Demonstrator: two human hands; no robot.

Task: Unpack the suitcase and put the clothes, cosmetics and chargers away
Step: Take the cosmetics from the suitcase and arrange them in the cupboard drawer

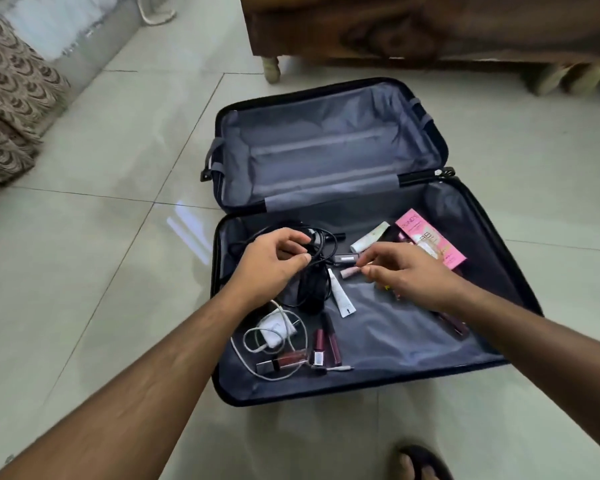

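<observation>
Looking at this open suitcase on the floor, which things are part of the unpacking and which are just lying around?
Part of the job: suitcase, black cable, white charger, white tube, pink box, lip glosses.
Just around: patterned fabric, wooden furniture, sandal.

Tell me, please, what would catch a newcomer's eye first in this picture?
The open suitcase on the tiled floor: far half bare, near half strewn with cosmetics and chargers. The left hand grips a black cable there, and a pink box lies at the right, beyond the right hand.
</observation>
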